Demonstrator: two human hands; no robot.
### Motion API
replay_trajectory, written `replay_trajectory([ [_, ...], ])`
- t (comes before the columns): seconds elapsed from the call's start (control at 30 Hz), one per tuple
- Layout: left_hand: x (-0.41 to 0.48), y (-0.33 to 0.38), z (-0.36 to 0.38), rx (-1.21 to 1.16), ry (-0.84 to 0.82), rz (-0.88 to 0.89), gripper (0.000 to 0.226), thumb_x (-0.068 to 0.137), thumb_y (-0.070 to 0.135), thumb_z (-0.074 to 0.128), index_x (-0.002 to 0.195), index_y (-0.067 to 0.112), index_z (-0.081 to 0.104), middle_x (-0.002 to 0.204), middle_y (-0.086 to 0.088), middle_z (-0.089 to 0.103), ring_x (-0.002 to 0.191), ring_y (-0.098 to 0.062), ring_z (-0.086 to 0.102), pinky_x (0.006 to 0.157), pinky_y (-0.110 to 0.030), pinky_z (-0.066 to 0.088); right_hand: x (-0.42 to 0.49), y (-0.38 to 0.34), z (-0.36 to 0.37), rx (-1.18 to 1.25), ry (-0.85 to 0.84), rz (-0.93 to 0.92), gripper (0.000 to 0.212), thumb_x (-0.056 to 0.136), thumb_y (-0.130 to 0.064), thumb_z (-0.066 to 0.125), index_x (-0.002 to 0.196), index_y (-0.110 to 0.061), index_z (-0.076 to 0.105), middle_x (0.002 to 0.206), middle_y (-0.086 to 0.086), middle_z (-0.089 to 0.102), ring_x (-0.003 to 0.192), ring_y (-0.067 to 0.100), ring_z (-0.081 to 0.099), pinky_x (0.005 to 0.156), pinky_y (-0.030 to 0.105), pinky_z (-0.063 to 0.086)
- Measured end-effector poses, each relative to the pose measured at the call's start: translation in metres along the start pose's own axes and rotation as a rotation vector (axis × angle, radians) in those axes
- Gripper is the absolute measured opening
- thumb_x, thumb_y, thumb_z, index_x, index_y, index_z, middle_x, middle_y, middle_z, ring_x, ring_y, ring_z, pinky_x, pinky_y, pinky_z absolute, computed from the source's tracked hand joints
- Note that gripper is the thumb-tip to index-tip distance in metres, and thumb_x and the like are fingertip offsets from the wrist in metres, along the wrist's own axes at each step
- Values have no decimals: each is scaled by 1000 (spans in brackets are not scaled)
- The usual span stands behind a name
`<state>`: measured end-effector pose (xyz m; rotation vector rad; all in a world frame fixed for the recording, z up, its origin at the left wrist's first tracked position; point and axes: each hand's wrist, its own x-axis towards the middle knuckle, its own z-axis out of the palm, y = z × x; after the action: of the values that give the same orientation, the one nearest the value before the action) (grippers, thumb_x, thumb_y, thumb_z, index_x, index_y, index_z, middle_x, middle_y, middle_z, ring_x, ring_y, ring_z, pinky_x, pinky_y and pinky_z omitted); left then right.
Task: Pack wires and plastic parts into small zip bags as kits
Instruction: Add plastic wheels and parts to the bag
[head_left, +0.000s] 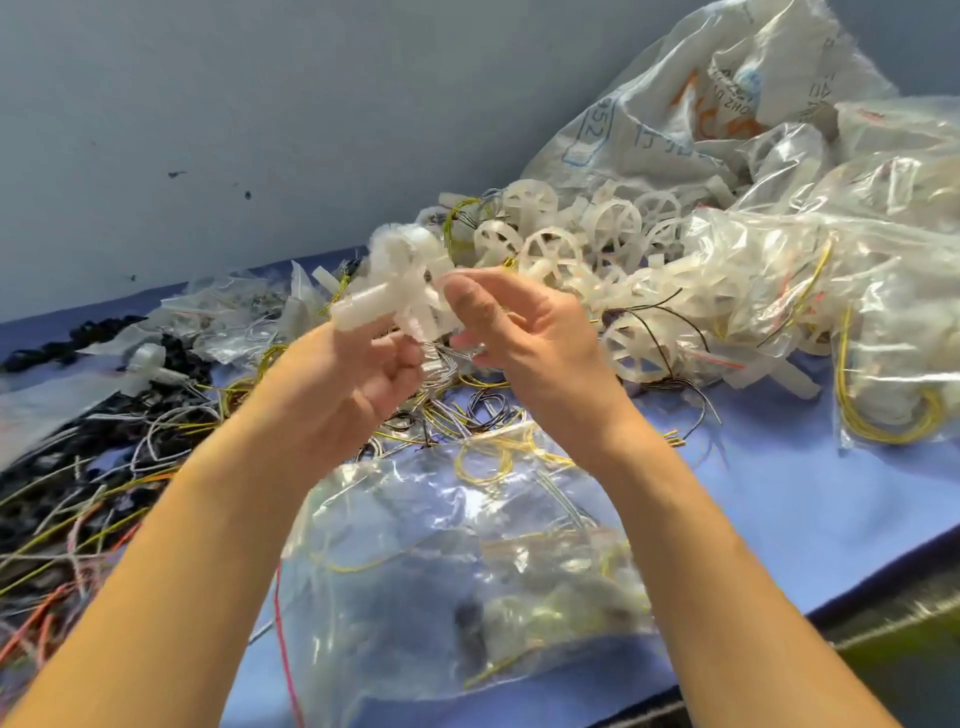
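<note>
Holding a cluster of white plastic parts (387, 306) up near the centre, the person uses both hands together. The left hand (353, 389) curls its fingers round the parts from below. The right hand (524, 332) pinches the same cluster at its 3 o'clock end, and thin wires (441, 364) hang between the two palms. To do this step well, the wires should probably be gathered into a small loop against the parts, so nothing trails into the loose wires (104, 467) at 8 o'clock on the surface (779, 499). A clear zip bag (457, 561) lies at 6 o'clock. Whether its mouth is open cannot be told, so one hand likely must free itself to spread it.
</note>
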<state>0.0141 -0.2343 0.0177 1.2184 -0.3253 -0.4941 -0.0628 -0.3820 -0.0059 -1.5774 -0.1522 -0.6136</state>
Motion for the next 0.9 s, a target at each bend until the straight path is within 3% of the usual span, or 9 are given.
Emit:
replay_trajectory([
  [0.1,-20,-7,-21,-60,6,17,22,90,11,59,110,7,68,87,-6,60,59,-7,56,55,-17,52,-5,-3,18,36,-129,-9,15,94,-24,65,103,-14,71,90,-11,71,75,6,64,69,18,50],
  [0.2,-32,-9,-34,97,23,21,33,95,17,58,125,5,61,103,-9,59,61,-5,57,59,-17,54,-7,-4,35,86,-248,10,4,92,-21,67,94,-20,71,80,-12,68,71,4,60,67,21,49],
  [0.3,-41,-1,-51,160,187,53,19,98,7,51,110,8,66,80,-3,64,55,-10,61,51,-20,54,-7,-1,49,28,-215,-1,5,91,-24,69,92,-20,72,80,-3,70,73,9,59,68,28,49],
  [0.4,-53,9,-73,123,101,72,35,94,0,44,110,18,69,76,-3,65,57,-16,63,49,-26,53,-5,5,58,-63,-158,0,11,89,-29,71,94,-20,74,85,3,70,69,8,57,67,28,49],
  [0.5,-59,8,-88,216,108,125,19,95,20,55,106,23,70,76,-3,67,61,-17,65,50,-27,53,-6,8,73,-104,-192,-17,10,87,-28,72,89,-18,73,77,-6,66,63,6,51,60,19,42],
  [0.6,-62,-4,-101,215,207,134,25,90,33,56,101,13,67,70,-2,64,55,-10,61,49,-22,52,-13,11,92,-187,-300,-75,2,87,-27,72,87,-27,70,71,-17,60,59,1,48,57,12,37],
  [0.7,-71,-9,-120,69,248,11,25,96,30,52,95,9,65,62,2,59,49,-6,53,46,-17,49,-20,13,100,-233,-382,-55,17,95,-30,63,110,-31,70,87,-17,65,69,1,57,63,10,40],
  [0.8,-85,-7,-151,46,334,-160,24,96,27,51,87,7,60,52,4,53,42,-3,47,38,-13,42,-23,16,95,-388,-353,-113,26,99,-16,55,118,-29,67,108,-11,66,94,3,61,78,14,46],
  [0.9,-105,-13,-171,182,211,-314,21,86,27,58,85,6,62,57,1,52,44,-4,45,34,-14,37,-27,24,92,-597,-380,-95,30,101,-14,50,125,-25,63,115,-5,63,105,8,59,91,24,45],
])
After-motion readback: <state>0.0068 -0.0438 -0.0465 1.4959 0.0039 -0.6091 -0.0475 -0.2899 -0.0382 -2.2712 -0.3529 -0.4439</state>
